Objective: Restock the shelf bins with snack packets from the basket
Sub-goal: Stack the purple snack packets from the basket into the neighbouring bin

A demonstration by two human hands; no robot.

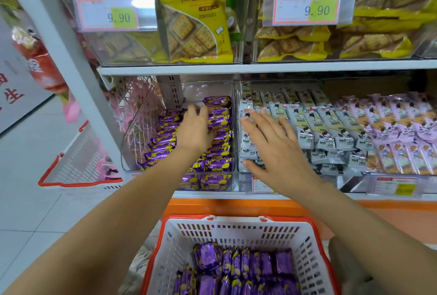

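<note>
The purple packets point(236, 268) lie in the basket point(236, 220) at lower centre, below both hands, standing on end, shiny foil with yellow patches; the right hand point(272, 145), spread and empty, looks nearer; the left hand point(197, 129) rests on stock inside the clear bin point(210, 88), apparently flat, not gripping.

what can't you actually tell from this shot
All in the head view:
Whether the left hand grips a purple packet: its own back hides the fingers' undersides.
Whether the right hand touches the white packets: unclear from this angle.
The basket: near end cut off by the bottom edge.
The lower price label: print blurred.
</note>
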